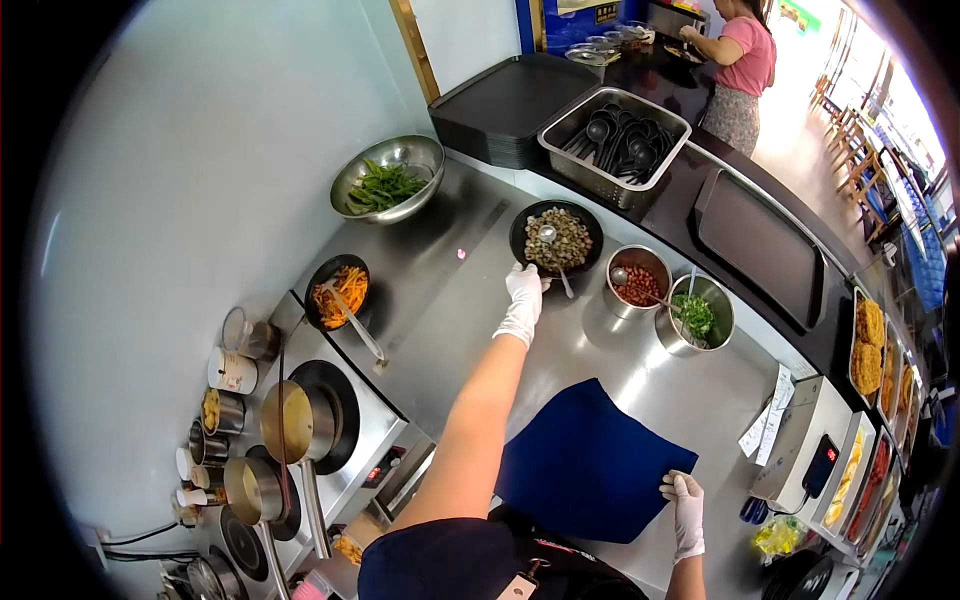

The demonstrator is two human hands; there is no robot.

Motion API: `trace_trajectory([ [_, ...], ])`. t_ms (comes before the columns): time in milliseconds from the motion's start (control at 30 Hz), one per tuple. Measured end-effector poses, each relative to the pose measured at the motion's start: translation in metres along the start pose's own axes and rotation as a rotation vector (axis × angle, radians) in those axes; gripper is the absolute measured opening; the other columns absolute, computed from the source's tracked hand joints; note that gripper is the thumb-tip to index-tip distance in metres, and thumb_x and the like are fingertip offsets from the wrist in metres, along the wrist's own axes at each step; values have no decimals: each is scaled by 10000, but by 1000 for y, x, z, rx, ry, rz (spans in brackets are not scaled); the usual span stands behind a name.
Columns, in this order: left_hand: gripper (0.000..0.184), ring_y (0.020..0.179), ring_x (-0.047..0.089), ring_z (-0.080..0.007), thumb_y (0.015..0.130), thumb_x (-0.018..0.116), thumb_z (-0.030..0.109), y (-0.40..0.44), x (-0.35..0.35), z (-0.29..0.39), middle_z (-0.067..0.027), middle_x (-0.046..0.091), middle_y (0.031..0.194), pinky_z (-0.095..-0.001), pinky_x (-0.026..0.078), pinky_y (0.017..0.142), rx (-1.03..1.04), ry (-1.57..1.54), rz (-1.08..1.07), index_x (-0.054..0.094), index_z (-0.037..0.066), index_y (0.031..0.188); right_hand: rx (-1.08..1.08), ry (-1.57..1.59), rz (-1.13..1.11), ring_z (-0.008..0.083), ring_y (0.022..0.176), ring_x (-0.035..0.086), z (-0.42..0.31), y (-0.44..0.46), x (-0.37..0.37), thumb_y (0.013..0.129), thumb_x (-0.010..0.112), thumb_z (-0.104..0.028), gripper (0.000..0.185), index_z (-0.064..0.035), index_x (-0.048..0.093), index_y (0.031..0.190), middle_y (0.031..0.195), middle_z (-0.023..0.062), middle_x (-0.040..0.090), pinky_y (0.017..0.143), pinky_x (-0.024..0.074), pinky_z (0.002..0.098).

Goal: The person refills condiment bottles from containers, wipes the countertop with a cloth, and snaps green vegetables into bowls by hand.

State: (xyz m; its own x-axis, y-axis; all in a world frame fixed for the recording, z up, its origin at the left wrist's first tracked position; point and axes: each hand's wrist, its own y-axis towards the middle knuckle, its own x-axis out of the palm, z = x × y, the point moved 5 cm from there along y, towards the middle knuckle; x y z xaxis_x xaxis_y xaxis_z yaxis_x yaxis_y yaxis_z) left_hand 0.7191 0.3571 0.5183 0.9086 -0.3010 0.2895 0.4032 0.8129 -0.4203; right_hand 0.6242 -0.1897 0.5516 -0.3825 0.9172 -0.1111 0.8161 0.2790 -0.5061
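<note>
My left hand (pixel 524 298), in a white glove, is at the near rim of a black bowl (pixel 513 237), its fingers closed on the edge. Brownish chopped pieces fill the bowl, and a metal spoon (pixel 547 233) rests among them. Lower right, my gloved right hand (pixel 685 510) pinches the corner of a dark blue cloth (pixel 600 465), which lies spread over the steel counter's near part. Beside the bowl stand a steel pot of reddish-brown pieces (pixel 637 283) and a steel pot of chopped greens (pixel 695 316), both with spoons.
A steel bowl of green vegetables (pixel 384 186) and a black bowl of orange strips (pixel 340 296) stand leftward. Pans (pixel 296 420) sit on burners. Behind are a basket of black spoons (pixel 615 145) and trays (pixel 758 245). A person (pixel 745 55) works at the far counter.
</note>
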Motion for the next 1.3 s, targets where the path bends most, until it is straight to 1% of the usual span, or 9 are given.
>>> trace_trajectory([
  [100, 419, 787, 658, -208, 977, 507, 240, -29, 9, 7, -150, 625, 1051, -369, 546, 631, 65, -11, -18, 483, -8, 1314, -128, -206, 98, 194, 925, 627, 3, -2, 8, 962, 556, -167, 297, 16, 571, 1195, 1062, 96, 635, 837, 504, 310],
  [167, 481, 1019, 558, -354, 985, 494, 272, -41, -2, 0, -241, 545, 1211, -393, 428, 955, 432, 498, 319, 439, -70, 1318, -305, -432, 244, 244, 1062, 593, 0, -10, 21, 933, 595, -144, 369, 20, 529, 1257, 1184, 134, 590, 932, 475, 351],
  [267, 424, 1047, 521, -391, 929, 558, 202, -163, 7, 9, -243, 538, 1113, -451, 422, 921, 1022, 691, -110, 470, -56, 1254, -490, -861, 323, 399, 1338, 327, -20, -17, 49, 808, 698, -170, 678, 7, 390, 1386, 1434, 241, 357, 1130, 251, 479],
  [367, 502, 1185, 475, -395, 821, 661, 213, -243, 8, -30, -203, 493, 1264, -474, 389, 1010, 1147, 923, -874, 493, 15, 1250, -389, -1193, 238, 403, 1420, 180, -18, -8, 75, 814, 665, -380, 835, 33, 300, 1442, 1512, 253, 238, 1158, 106, 540],
  [500, 609, 1385, 295, -334, 872, 571, 378, -259, -16, -81, -165, 365, 1465, -522, 236, 1115, 1209, 1364, -1354, 443, 73, 1383, -391, -1340, 235, 394, 1432, 158, -4, -1, 79, 850, 591, -468, 865, 56, 262, 1454, 1530, 250, 211, 1155, 82, 550],
  [833, 605, 1353, 301, -409, 872, 575, 421, -276, -5, -75, -193, 369, 1462, -545, 225, 1105, 1229, 1514, -1409, 462, 80, 1359, -579, -1149, 294, 319, 1417, 255, 2, -37, 36, 830, 595, -552, 790, -85, 386, 1432, 1503, 139, 339, 1160, 140, 534],
  [1000, 698, 1416, 202, -394, 903, 521, 420, -261, -25, -92, -202, 250, 1533, -546, 141, 1139, 1326, 1683, -1424, 339, 23, 1446, -382, -1329, 361, 313, 1433, 219, 40, -85, -21, 830, 538, -629, 800, -101, 416, 1419, 1523, 143, 296, 1154, 133, 560],
  [1167, 748, 1440, 153, -376, 907, 524, 399, -301, -20, -78, -238, 172, 1549, -554, 141, 1137, 1342, 1932, -1204, 246, 7, 1480, -198, -832, 590, 313, 1435, 214, 99, -232, -70, 919, 429, -608, 746, -66, 386, 1431, 1520, 158, 295, 1156, 151, 530],
  [1300, 684, 1421, 212, -370, 953, 506, 330, -408, -17, -80, -251, 237, 1521, -491, 191, 1146, 1301, 1586, -940, 242, -46, 1460, -350, 1505, 415, 239, 1425, 257, 168, -354, -113, 861, 301, -763, 917, -73, 321, 1464, 1535, 107, 295, 1150, 200, 499],
])
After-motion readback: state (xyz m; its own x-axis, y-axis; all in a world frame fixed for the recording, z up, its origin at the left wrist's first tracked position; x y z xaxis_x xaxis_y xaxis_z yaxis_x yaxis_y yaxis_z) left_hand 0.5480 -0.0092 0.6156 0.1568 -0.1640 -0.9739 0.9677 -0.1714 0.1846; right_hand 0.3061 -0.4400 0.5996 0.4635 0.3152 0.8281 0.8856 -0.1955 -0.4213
